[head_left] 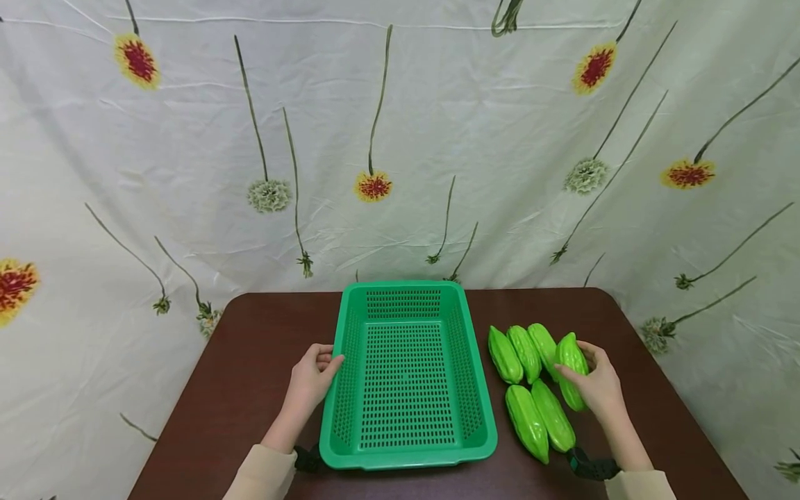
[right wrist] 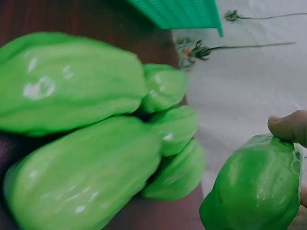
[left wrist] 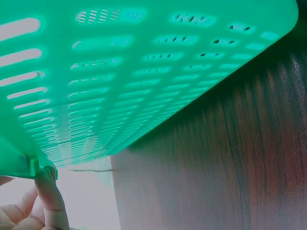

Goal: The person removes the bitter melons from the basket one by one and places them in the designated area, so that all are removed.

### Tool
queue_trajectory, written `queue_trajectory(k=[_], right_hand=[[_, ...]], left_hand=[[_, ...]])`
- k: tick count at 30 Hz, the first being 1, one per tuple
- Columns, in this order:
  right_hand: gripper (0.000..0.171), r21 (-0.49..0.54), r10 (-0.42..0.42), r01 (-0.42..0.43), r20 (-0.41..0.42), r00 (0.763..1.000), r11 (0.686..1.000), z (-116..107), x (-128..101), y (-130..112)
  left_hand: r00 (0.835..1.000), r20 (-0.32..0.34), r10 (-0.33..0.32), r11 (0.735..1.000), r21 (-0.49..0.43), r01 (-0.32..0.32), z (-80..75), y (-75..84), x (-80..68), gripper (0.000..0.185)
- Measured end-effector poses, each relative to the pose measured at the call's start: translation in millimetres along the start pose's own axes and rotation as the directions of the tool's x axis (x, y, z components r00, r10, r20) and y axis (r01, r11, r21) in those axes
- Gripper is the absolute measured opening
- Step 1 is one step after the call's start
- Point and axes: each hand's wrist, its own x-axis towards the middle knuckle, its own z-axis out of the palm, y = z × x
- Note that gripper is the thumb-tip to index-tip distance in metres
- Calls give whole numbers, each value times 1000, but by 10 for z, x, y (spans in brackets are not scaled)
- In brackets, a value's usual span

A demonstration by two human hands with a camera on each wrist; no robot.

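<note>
Flower-printed sheeting (head_left: 475,139) hangs behind a dark brown counter (head_left: 250,361), bare wood open on both outer sides. At centre sits an empty green perforated basket (head_left: 405,430), its left rim held by the left hand (head_left: 310,380). Right of it lie five green ridged gourds (head_left: 528,392); the right hand (head_left: 598,384) grasps a sixth gourd (head_left: 571,361) at the far edge of the cluster.
</note>
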Motion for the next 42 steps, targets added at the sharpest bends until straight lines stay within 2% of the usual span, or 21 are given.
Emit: queue_trajectory(k=[12, 22, 34, 42], right_hand=[[79, -67, 33, -28, 87, 996, 997, 26, 29, 384], [80, -91, 84, -74, 110, 990, 993, 59, 55, 576], [87, -76, 110, -100, 140, 984, 992, 110, 39, 690], [83, -109, 111, -97, 140, 984, 989, 129, 44, 728]], left_hand=[[1000, -4, -8, 1000, -9, 8, 13, 7, -1, 35], [1000, -9, -6, 1000, -9, 6, 7, 10, -11, 35], [1000, -6, -14, 1000, -18, 14, 1, 7, -16, 35], [1000, -7, -12, 1000, -21, 12, 12, -4, -10, 35]])
